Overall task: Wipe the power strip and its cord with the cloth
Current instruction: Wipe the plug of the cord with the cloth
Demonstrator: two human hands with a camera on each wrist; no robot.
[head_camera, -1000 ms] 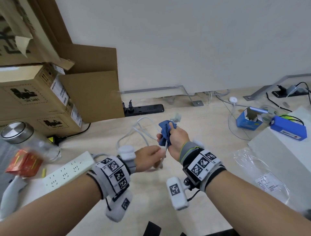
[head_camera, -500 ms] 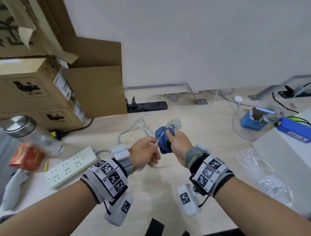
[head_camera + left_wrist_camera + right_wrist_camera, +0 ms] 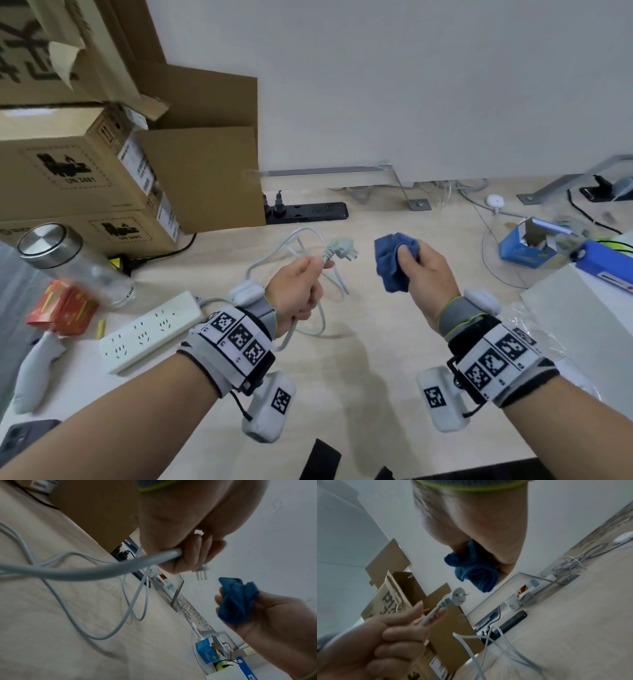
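The white power strip [image 3: 150, 332] lies on the wooden table at the left. Its grey-white cord [image 3: 301, 246] loops over the table behind my hands. My left hand [image 3: 298, 291] grips the cord just behind the plug [image 3: 340, 251], which sticks out above the fist; the plug [image 3: 458, 597] and its pins show in the right wrist view. My right hand [image 3: 423, 270] holds a bunched blue cloth [image 3: 394, 263] a short way right of the plug, apart from it. The cord [image 3: 85, 570] runs out of my left fist, and the cloth [image 3: 236, 601] is in the other palm.
Stacked cardboard boxes [image 3: 85, 171] stand at the back left. A black power strip [image 3: 308, 212] lies by the wall. A steel-lidded bottle [image 3: 68, 263] and a red packet [image 3: 61, 308] sit left. A blue box [image 3: 527, 243], white board [image 3: 582, 325] and plastic bag lie right.
The cloth was wrapped round the cord near the plug; it has come off the plug end. My right hand has moved right with the cloth and my left keeps hold of the cord.
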